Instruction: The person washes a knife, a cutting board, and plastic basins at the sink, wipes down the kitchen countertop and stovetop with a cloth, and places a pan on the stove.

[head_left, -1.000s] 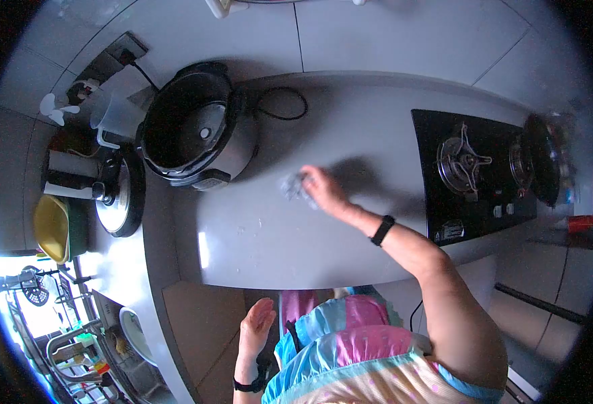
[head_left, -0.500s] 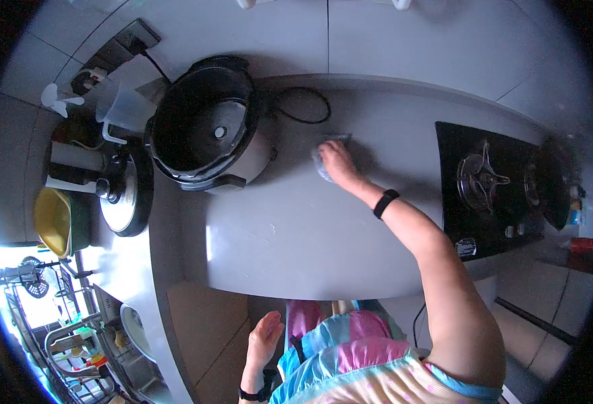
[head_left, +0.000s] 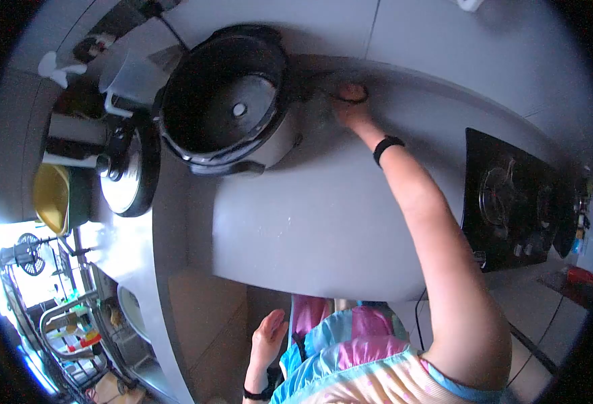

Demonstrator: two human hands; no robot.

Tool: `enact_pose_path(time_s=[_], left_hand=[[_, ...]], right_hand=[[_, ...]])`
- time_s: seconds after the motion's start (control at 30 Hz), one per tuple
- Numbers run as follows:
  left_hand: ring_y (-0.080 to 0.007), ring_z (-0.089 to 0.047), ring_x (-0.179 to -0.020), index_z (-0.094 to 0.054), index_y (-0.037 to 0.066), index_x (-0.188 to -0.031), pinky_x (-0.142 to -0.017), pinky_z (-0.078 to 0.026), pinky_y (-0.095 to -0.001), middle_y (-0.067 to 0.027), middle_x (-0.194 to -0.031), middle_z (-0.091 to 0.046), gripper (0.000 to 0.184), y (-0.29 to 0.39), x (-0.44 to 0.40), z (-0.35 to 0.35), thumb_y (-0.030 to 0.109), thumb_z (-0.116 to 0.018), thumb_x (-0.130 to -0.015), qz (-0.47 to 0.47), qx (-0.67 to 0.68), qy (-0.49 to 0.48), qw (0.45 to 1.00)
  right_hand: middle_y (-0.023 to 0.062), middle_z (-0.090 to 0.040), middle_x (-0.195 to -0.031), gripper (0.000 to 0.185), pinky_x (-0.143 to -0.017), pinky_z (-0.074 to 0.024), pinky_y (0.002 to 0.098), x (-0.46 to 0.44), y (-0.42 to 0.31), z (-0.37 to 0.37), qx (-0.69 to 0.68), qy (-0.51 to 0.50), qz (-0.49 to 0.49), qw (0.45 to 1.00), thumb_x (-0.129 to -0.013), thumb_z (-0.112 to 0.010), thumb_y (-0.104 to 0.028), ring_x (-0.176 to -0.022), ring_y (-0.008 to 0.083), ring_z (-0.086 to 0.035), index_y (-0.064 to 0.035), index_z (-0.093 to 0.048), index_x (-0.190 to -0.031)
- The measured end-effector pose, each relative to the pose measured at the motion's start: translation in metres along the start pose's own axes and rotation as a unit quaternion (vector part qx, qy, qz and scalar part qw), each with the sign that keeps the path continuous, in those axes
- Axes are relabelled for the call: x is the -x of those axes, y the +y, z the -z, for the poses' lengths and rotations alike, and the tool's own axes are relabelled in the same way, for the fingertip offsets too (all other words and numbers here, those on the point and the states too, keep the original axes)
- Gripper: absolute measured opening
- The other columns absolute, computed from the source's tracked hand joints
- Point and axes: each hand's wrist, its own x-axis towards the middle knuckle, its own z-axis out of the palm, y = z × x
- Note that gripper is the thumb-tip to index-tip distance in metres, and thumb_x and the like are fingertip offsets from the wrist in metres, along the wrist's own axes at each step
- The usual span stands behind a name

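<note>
My right hand point(head_left: 352, 111) reaches to the back of the grey counter point(head_left: 296, 236), by the loop of a black power cord point(head_left: 354, 93) that crosses its fingers. The fingers are blurred and dark; the grey cloth seen under them earlier is hidden now and no longer lies on the counter where it was. To the left of this hand stands an electric pressure cooker point(head_left: 226, 111), lidless, with a bare dark inside. My left hand point(head_left: 267, 339) hangs in front of the counter's edge, fingers loosely bent, holding nothing I can see.
A black gas hob point(head_left: 512, 202) is set in the counter at right. Left of the cooker are its lid point(head_left: 123, 172), a clear plastic jug point(head_left: 133, 81) and a yellow basin point(head_left: 52, 198). A sink point(head_left: 150, 377) and dish rack point(head_left: 30, 316) lie at lower left.
My right hand has moved from mid-counter back toward the wall, to the cord loop, and the cloth has gone from sight. The view has shifted slightly. My left hand stays about where it was.
</note>
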Motion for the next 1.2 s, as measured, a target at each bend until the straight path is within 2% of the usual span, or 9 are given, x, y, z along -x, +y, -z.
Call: enact_pose_path(time_s=[0.1,0.2,0.33,0.5,0.6,0.73,0.83,1.0,1.2], left_hand=[[-0.0216,-0.057,-0.101,-0.049,-0.002,-0.114,-0.084,-0.047,-0.0309,-0.0156,-0.107,-0.058,0.035,-0.008,0.005,-0.001,0.010,-0.058,-0.083,-0.002,0.036,-0.009,0.999],[-0.0192,-0.055,-0.103,-0.048,-0.003,-0.115,-0.086,-0.044,-0.0293,-0.0142,-0.111,-0.057,0.036,0.001,0.002,0.007,0.008,-0.058,-0.083,0.012,0.048,-0.030,0.998],[-0.0257,-0.062,-0.086,-0.050,0.002,-0.113,-0.069,-0.051,-0.0321,-0.0162,-0.102,-0.058,0.034,-0.023,-0.005,0.011,0.016,-0.058,-0.083,-0.122,-0.016,0.002,0.992],[-0.0282,-0.061,-0.086,-0.050,0.002,-0.112,-0.070,-0.050,-0.0338,-0.0165,-0.102,-0.058,0.034,-0.035,-0.002,0.033,0.016,-0.058,-0.082,-0.120,-0.014,-0.003,0.993],[-0.0301,-0.061,-0.087,-0.050,0.002,-0.112,-0.072,-0.050,-0.0354,-0.0165,-0.103,-0.058,0.034,-0.052,0.000,0.044,0.017,-0.058,-0.082,-0.144,-0.029,0.008,0.989],[-0.0307,-0.060,-0.089,-0.050,0.003,-0.112,-0.075,-0.049,-0.0361,-0.0165,-0.104,-0.058,0.034,-0.068,0.005,0.055,0.018,-0.057,-0.083,-0.131,-0.009,0.007,0.991],[-0.0307,-0.060,-0.090,-0.050,0.003,-0.112,-0.074,-0.049,-0.0360,-0.0163,-0.104,-0.057,0.034,-0.072,0.010,0.066,0.019,-0.057,-0.083,-0.118,0.003,0.005,0.993],[-0.0314,-0.060,-0.090,-0.050,0.003,-0.112,-0.075,-0.049,-0.0363,-0.0165,-0.106,-0.057,0.034,-0.075,0.023,0.076,0.019,-0.057,-0.083,-0.103,-0.002,-0.001,0.995],[-0.0312,-0.059,-0.093,-0.050,0.003,-0.112,-0.076,-0.050,-0.0359,-0.0164,-0.107,-0.057,0.034,-0.096,0.037,0.079,0.018,-0.058,-0.083,-0.146,-0.061,0.029,0.987]], right_hand=[[0.0141,-0.054,-0.108,0.026,-0.081,-0.0383,0.0438,0.022,-0.013,0.006,-0.070,0.054,0.072,0.993,-0.080,-0.051,-0.023,-0.098,0.0324,-0.049,-0.0026,-0.059,-0.094],[0.0124,-0.053,-0.106,0.022,-0.080,-0.0382,0.0417,0.050,-0.046,0.014,-0.093,-0.018,0.046,0.994,-0.081,-0.050,-0.018,-0.098,0.0315,-0.047,-0.0036,-0.058,-0.095],[0.0108,-0.053,-0.103,0.021,-0.083,-0.0379,0.0404,0.101,-0.100,0.042,-0.101,-0.041,0.049,0.993,-0.080,-0.052,-0.015,-0.098,0.0295,-0.045,-0.0030,-0.058,-0.097],[0.0108,-0.051,-0.106,0.025,-0.087,-0.0371,0.0399,0.163,-0.177,0.066,-0.250,-0.047,0.096,0.962,-0.081,-0.055,-0.017,-0.100,0.0297,-0.044,-0.0020,-0.056,-0.101],[0.0116,-0.048,-0.113,0.028,-0.090,-0.0356,0.0397,0.180,-0.216,0.068,-0.252,-0.060,0.093,0.961,-0.079,-0.056,-0.015,-0.105,0.0307,-0.041,-0.0030,-0.054,-0.104],[0.0099,-0.047,-0.117,0.031,-0.092,-0.0343,0.0388,0.200,-0.271,0.073,-0.265,-0.078,0.120,0.954,-0.080,-0.056,-0.016,-0.110,0.0262,-0.039,-0.0013,-0.053,-0.107],[0.0115,-0.047,-0.118,0.033,-0.092,-0.0328,0.0390,0.205,-0.300,0.071,-0.272,-0.074,0.129,0.951,-0.080,-0.054,-0.018,-0.111,0.0277,-0.038,-0.0003,-0.052,-0.107],[0.0084,-0.043,-0.127,0.044,-0.097,-0.0279,0.0399,0.226,-0.346,0.082,-0.263,-0.152,0.185,0.934,-0.082,-0.051,-0.034,-0.119,0.0251,-0.033,-0.0031,-0.052,-0.114],[0.0066,-0.048,-0.121,0.042,-0.097,-0.0271,0.0405,0.253,-0.347,0.101,-0.260,-0.153,0.289,0.909,-0.078,-0.055,-0.034,-0.115,0.0229,-0.038,-0.0072,-0.053,-0.110]])
